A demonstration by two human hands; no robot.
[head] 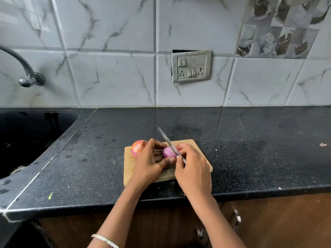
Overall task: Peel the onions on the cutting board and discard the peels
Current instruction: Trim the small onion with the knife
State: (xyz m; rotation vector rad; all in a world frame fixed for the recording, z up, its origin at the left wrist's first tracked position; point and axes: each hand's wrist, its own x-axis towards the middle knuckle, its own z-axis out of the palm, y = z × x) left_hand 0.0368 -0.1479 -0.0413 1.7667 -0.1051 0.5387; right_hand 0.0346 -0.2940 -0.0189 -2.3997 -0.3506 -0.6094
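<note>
— Gripping anything, those hands?

— Both are. The left hand (149, 159) has its fingers (157, 143) curled over the top of a peeled onion (168, 152), thumb under it at 6 o'clock, holding it just above the cutting board (129, 165). The right hand (192, 162) is clamped on a knife (167, 140); the handle is hidden inside the fist, and the blade runs out toward 11 o'clock, lying across the onion's right side.

— So where does the onion sit relative to the two hands?

— Between them, purple and smooth, touching the left fingers and the blade.

— What else is on the board?

— An unpeeled onion (138, 147) at the far left corner, partly behind the left hand. A second papery one (181, 145) at 1 o'clock from the peeled onion, mostly blocked by the right hand and the blade.

— And farther out?

— The board lies near the front edge of the black speckled table (250, 140). A pinkish scrap (322, 144), perhaps peel, lies at 3 o'clock, well apart. A dark sink (26, 136) is at 9 o'clock with a tap (23, 68) above it, and a switch plate (191, 66) is on the tiled wall at 12 o'clock. A bracelet (104, 240) circles the left wrist.
</note>
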